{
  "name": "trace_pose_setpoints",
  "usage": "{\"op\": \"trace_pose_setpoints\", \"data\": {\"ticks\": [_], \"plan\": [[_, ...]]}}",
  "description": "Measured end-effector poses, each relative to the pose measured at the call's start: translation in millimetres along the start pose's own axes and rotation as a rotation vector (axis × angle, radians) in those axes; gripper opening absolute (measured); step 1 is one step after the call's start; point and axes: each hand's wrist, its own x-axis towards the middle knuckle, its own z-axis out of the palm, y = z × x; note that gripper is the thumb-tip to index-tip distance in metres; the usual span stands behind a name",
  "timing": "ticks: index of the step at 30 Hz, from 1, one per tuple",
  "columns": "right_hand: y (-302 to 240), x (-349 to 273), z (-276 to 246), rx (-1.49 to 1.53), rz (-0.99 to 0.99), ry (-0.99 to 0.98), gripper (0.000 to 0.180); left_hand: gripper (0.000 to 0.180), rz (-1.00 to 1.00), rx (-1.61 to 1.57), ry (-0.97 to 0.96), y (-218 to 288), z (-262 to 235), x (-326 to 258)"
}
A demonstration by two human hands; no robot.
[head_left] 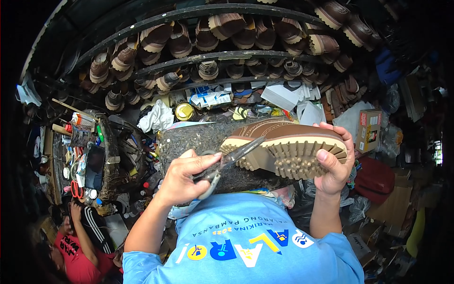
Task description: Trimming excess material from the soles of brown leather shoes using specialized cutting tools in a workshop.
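Racked shoes [227, 26] and handheld scissors [243, 150] show a shoe workshop.

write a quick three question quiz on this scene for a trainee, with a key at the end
1. What does the left hand hold?

2. True or false: the shoe in the right hand has a smooth tread.

3. Fill in the blank: the racks along the top of the picture hold rows of ____.

Key:
1. Scissors.
2. False; the tread is covered in chunky lugs.
3. Shoes.
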Motion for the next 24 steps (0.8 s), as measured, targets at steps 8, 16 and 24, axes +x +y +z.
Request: {"op": "trace_pose_setpoints", "data": {"ticks": [8,16,24], "plan": [[15.2,-19.1,0.5,-0.244,-0.27,-0.053,0.064,0.068,0.03,0.229,0.003,48.2,10.1,-8.9],[28.3,-36.9,-2.7,-0.337,-0.354,-0.115,0.067,0.067,-0.025,0.408,-0.016,63.7,6.5,-19.3],[29.0,-44.4,-7.4,-0.415,-0.392,-0.17,0.066,0.063,-0.191,0.048,-0.073,73.4,0.4,-25.3]]}}
